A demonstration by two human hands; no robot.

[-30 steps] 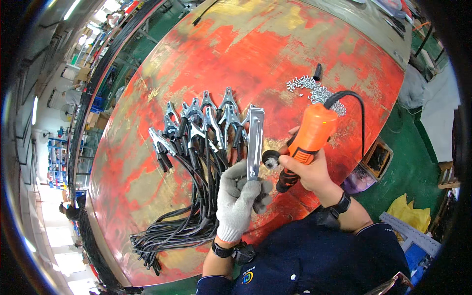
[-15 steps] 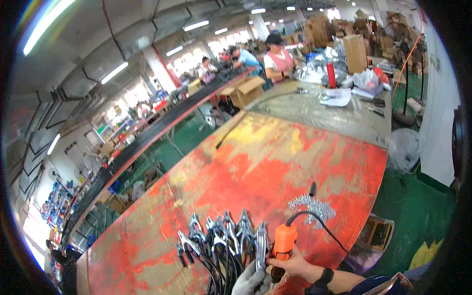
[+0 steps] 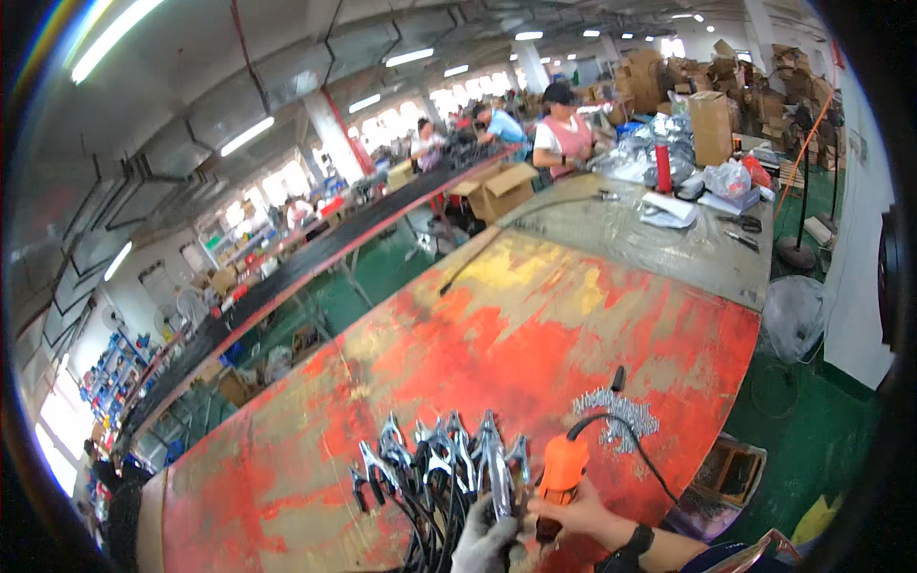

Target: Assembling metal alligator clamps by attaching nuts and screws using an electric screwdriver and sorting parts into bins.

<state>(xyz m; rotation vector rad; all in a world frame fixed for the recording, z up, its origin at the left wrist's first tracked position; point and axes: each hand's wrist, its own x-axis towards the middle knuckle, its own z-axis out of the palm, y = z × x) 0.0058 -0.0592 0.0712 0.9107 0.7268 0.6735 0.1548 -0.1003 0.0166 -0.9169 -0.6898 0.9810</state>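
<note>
My left hand (image 3: 485, 544), in a grey glove, is closed on a silver metal spring clamp (image 3: 500, 485) with its jaw end pointing away from me. Just to the right, my bare right hand (image 3: 579, 516) grips an orange and black electric screwdriver (image 3: 564, 466), its black cord arching from the far end. The screwdriver's lower tip is hidden by the fingers. Left of the held clamp lies a bunch of similar metal clamps (image 3: 437, 456) joined to black cables (image 3: 417, 535). Beyond the screwdriver is a pile of small silver screws (image 3: 616, 417), with a small black piece (image 3: 619, 378) beside it.
The worn red and tan table (image 3: 458, 353) runs away from me to a grey covered section (image 3: 621, 224) holding papers, bags and a red bottle (image 3: 663, 169). A person in pink (image 3: 567, 138) stands there. A black conveyor (image 3: 315, 246) runs along the left; a crate (image 3: 731, 470) sits below right.
My view has tilted slightly, shifting the scene rightward. The held clamp has moved a little left, away from the screwdriver. Both hands keep their hold.
</note>
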